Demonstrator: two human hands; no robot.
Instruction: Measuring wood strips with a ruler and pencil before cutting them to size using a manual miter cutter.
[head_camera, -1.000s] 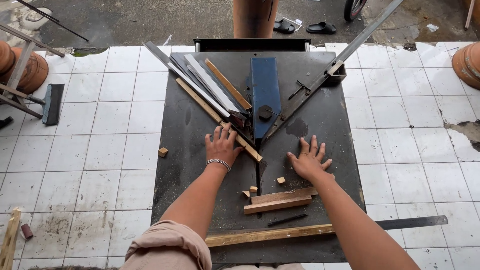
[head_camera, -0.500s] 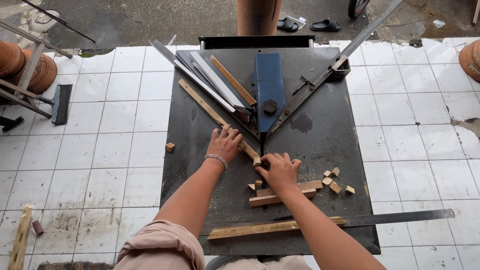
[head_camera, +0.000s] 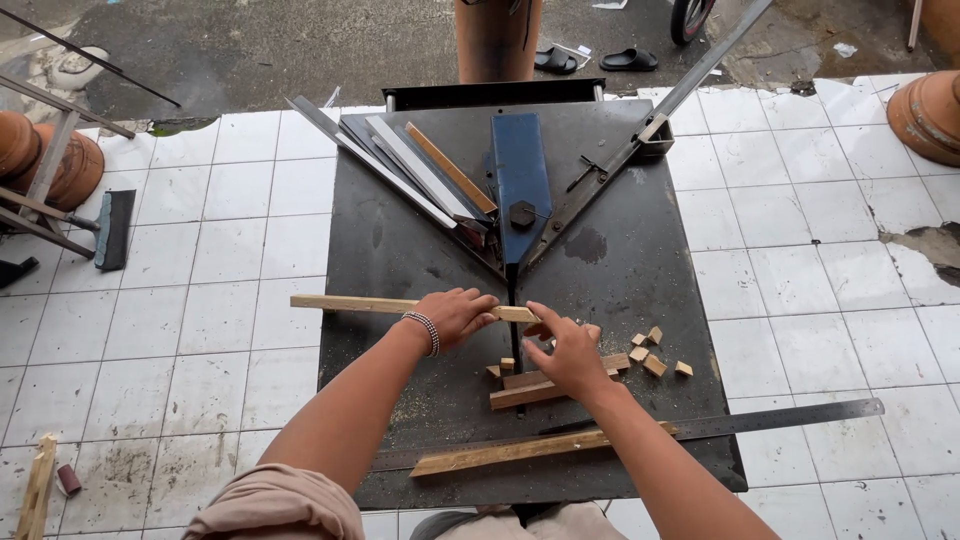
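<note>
A thin wooden strip (head_camera: 350, 303) lies level across the black saw table (head_camera: 400, 250), its left end reaching the table's left edge. My left hand (head_camera: 455, 315) grips it near its right end, by the blade slot. My right hand (head_camera: 562, 350) pinches the strip's right tip, just right of the slot. A blue blade guard (head_camera: 520, 180) stands behind the slot, between two angled metal fences.
Several small wood offcuts (head_camera: 655, 355) and two short sticks (head_camera: 535, 390) lie under and right of my right hand. A longer stick (head_camera: 500, 455) and a steel ruler (head_camera: 790, 417) lie near the front edge. White tiles surround the table; clay pots (head_camera: 930, 110) stand at both sides.
A second ago both hands lay flat on the table. Since then the left hand has taken up a wooden strip and brought it level across the slot, and the right hand has come to its tip.
</note>
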